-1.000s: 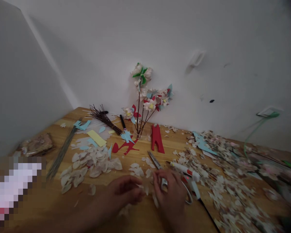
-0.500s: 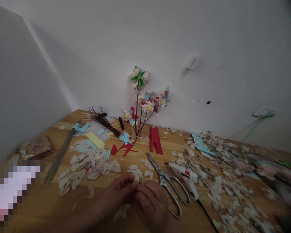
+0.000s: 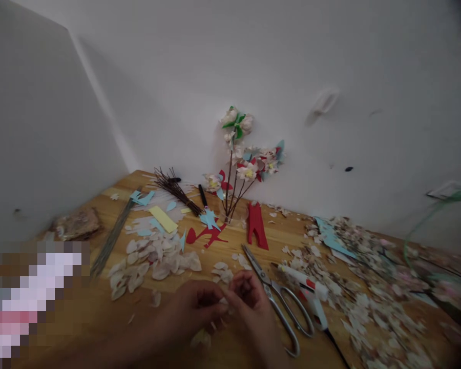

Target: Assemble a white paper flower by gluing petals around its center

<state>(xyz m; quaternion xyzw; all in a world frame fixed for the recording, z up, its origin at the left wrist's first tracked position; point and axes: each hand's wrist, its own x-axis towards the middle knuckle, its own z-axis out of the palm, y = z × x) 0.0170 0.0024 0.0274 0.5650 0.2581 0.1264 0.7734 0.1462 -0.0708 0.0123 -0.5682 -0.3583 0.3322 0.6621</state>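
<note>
Pale petal [image 3: 223, 301] pinched between left hand [image 3: 194, 307] and right hand [image 3: 249, 302] above the worktop [image 3: 80, 318]; finished flowers [image 3: 249, 159] stand behind, cut petals [image 3: 153, 259] and scissors [image 3: 278, 297] lie unused.

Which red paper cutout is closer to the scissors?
The upright, trouser-shaped red cutout, just above the tip of the scissors. The other red cutout, a sprawling shape with a rounded lobe, lies further left by the blue scraps.

No legible text, label, brand, number or sign appears anywhere in the head view: the wooden table [image 3: 100, 307], the glue gun [image 3: 305, 287] at lower right and the scissors [image 3: 278, 302] beside it carry no readable markings.
</note>
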